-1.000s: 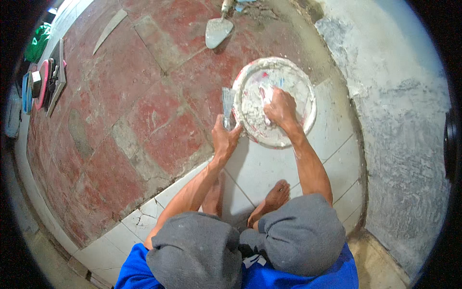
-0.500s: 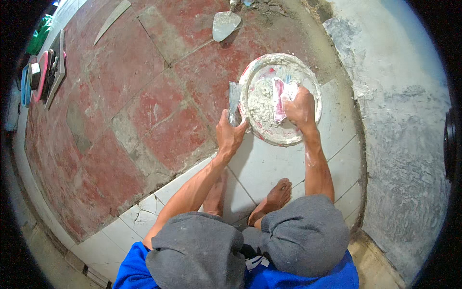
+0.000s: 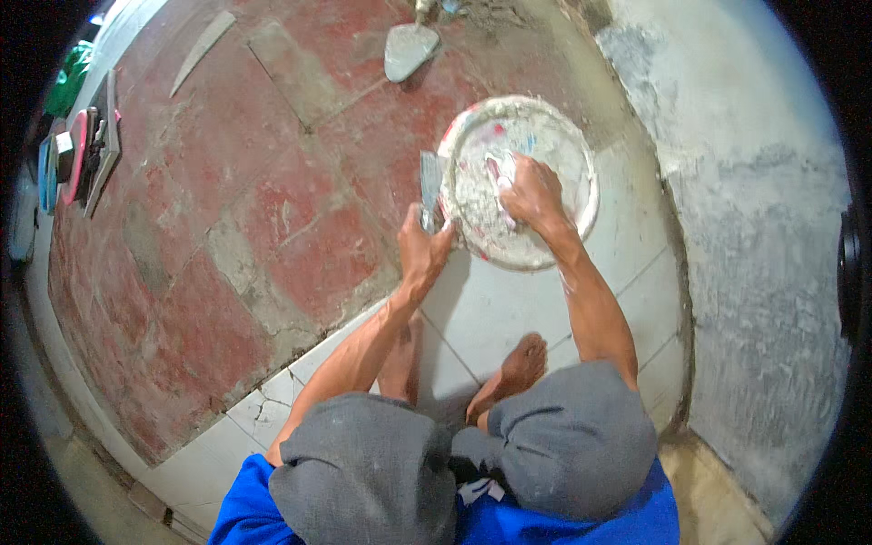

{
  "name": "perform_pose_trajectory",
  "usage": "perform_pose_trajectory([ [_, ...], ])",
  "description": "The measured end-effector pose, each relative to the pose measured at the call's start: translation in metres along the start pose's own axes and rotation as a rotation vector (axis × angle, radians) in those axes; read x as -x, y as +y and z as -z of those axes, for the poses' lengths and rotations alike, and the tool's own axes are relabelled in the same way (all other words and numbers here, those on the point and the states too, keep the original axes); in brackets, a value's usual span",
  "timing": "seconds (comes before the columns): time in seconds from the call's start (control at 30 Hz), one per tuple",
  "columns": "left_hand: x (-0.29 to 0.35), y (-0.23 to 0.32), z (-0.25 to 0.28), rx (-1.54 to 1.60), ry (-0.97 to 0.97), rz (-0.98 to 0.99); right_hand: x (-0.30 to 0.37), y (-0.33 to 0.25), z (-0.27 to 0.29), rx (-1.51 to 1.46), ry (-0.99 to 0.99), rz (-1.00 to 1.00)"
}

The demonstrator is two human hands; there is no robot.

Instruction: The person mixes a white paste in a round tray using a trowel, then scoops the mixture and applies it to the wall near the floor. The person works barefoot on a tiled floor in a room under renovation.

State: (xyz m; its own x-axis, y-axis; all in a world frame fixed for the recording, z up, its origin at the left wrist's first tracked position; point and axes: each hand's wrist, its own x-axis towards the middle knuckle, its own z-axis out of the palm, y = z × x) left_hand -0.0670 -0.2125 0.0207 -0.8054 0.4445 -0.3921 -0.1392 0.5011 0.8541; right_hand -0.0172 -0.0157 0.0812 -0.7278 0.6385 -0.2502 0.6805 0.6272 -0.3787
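Note:
In front of me lies a round, shallow tub (image 3: 592, 195), its rim coated with white paste. Wet white plaster (image 3: 477, 195) covers its inside, showing small pink and blue spots. My right hand (image 3: 534, 193) is closed on a flat pink tool smeared with white (image 3: 496, 171), pressed down into the plaster; its exact kind is hidden by paste and fingers. My left hand (image 3: 422, 247) grips a putty knife (image 3: 430, 180), blade pointing away from me, beside the tub's left rim. The left thumb is at the rim.
A pointed trowel (image 3: 411, 51) lies on the worn red floor (image 3: 300, 200) beyond the tub. Farther left is a thin curved strip (image 3: 202, 53). Pink and blue items (image 3: 77, 159) stand at the far left. A grey plastered wall (image 3: 772, 254) rises on the right.
My right hand has moved left across the plaster with the pink tool, which is now tilted more edge-on. My left hand still holds the putty knife at the rim.

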Motion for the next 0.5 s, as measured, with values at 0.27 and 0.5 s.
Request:
perform_pose_trajectory([
  [0.27,0.000,-0.001,0.001,-0.064,0.053,0.033,-0.002,-0.016,0.025,-0.152,0.027,-0.002],
  [0.5,-0.003,-0.011,-0.002,0.003,0.033,-0.019,-0.003,0.025,0.003,0.100,-0.024,0.183],
])
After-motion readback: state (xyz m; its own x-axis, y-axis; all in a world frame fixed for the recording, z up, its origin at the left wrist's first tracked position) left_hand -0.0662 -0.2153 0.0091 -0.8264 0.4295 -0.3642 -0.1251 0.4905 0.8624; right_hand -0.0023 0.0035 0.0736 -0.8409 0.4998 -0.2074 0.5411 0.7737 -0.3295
